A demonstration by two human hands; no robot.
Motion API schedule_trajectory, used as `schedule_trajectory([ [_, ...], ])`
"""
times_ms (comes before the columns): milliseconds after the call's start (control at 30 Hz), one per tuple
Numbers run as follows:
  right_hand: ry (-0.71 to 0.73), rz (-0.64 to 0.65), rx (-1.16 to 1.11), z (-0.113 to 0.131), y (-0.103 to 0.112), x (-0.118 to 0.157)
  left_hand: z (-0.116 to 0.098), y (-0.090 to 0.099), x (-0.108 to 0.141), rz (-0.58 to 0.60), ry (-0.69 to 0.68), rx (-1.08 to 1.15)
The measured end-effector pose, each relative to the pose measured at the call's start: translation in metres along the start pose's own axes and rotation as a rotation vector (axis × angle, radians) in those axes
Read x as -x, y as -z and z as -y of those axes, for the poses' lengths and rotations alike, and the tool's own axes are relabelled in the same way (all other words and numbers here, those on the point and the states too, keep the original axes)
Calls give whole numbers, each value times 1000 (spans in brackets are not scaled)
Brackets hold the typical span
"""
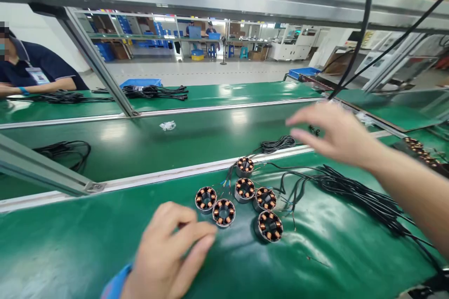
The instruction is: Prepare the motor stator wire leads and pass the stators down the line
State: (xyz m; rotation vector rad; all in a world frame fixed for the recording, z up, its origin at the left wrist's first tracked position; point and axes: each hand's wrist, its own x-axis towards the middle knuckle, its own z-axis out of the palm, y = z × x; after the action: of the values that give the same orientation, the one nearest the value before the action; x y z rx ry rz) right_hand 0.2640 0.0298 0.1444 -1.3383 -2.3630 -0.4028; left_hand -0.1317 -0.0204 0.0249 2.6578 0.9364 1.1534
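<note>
Several round motor stators with copper coils, among them one at the front point(269, 226) and one at the left point(206, 199), lie on the green mat point(105, 243). My left hand point(171, 247) is just left of and in front of them, thumb and forefinger close together beside the nearest left stator point(223, 212); whether anything is between them is too small to tell. My right hand point(333, 133), slightly blurred, hovers over the far side of the mat with thumb and fingers apart and nothing in it. Below it runs a bundle of black cables point(361, 196).
A coiled black cable point(278, 144) lies beyond the white rail point(140, 175). Metal posts point(98, 60) stand at the left. A black cable point(366, 9) hangs at the right. Across the bench, a person point(45, 67) sits beside more cables point(154, 92).
</note>
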Motion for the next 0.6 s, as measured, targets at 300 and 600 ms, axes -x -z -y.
schedule_trajectory([
  [300,-502,310,-498,-11,-98,178,-44,-135,-61,451,-26,-249],
  [600,-429,451,-932,17,-164,80,-27,-153,-62,414,121,-200],
])
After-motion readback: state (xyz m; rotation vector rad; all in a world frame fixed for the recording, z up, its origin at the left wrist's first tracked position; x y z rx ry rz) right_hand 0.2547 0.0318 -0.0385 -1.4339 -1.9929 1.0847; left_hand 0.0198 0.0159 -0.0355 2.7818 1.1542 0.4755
